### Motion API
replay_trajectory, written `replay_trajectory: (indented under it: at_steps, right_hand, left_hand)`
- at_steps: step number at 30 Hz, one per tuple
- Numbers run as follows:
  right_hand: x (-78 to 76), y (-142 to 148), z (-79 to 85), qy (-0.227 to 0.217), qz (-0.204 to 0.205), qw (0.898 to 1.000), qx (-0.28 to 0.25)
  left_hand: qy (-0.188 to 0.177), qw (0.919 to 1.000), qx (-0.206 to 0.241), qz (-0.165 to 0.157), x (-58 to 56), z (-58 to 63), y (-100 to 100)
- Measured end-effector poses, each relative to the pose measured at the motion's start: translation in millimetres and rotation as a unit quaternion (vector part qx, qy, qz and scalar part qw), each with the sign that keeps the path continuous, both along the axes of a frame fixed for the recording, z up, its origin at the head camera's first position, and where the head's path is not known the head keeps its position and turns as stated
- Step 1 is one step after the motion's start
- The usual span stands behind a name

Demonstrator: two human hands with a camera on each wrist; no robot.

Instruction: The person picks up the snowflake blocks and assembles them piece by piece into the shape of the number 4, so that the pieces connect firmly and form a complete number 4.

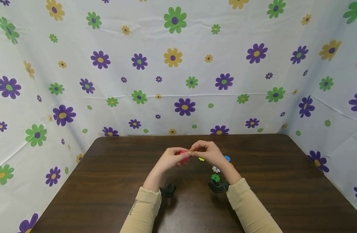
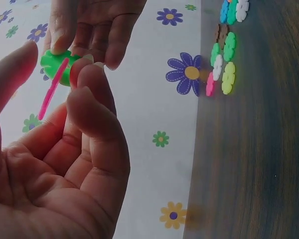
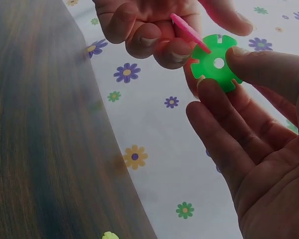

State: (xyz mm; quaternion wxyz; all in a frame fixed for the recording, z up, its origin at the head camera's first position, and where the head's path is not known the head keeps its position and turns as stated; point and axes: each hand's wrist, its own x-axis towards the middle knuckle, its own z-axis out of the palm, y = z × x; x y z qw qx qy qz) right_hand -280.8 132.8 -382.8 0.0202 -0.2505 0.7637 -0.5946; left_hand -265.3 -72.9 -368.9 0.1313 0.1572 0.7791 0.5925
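Both hands meet over the far middle of the table. My right hand (image 1: 210, 153) pinches a green notched disc (image 3: 207, 64) between thumb and fingers. A pink notched disc (image 2: 52, 92) stands crosswise to the green one, its edge meeting the green rim. My left hand (image 1: 168, 158) has its curled fingers (image 3: 172, 52) at the pink disc and the green rim, its thumb apart from both discs in the wrist views. In the head view the fingers partly cover both discs.
Several loose notched discs lie on the brown table (image 1: 123, 168) beneath and beside the right forearm, among them a yellow disc (image 1: 201, 159), a blue disc (image 1: 227, 158), a white disc (image 1: 216, 169) and a green disc (image 1: 215, 177). A flowered cloth (image 1: 155, 81) hangs behind the table.
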Motion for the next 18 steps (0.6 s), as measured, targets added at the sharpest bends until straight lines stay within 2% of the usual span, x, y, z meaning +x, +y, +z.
replay_trajectory:
  at_steps: [5,11,15,17,18]
  right_hand:
    - [-8.7,2,-13.7,0.006,0.005,1.000,-0.003]
    - [-11.8,9,-15.6,0.007,0.018,1.000,0.000]
    - [-16.1,19,-17.7,0.004,-0.025,0.997,0.073]
    - [-20.5,24,-23.0,0.011,-0.063,0.990,0.128]
    - [-23.4,26,-27.8,0.011,-0.081,0.985,0.153]
  left_hand:
    - [-0.005,0.9999,0.004,0.009,-11.8,-20.9,1]
    - [0.010,0.9998,0.002,0.016,-16.0,-23.9,-2]
    - [0.003,0.9994,0.007,0.033,-16.0,-19.6,-5]
    - [0.003,0.9992,0.012,0.039,-10.3,-9.2,-6]
    - [0.003,0.9990,0.015,0.043,-10.2,-8.4,-7]
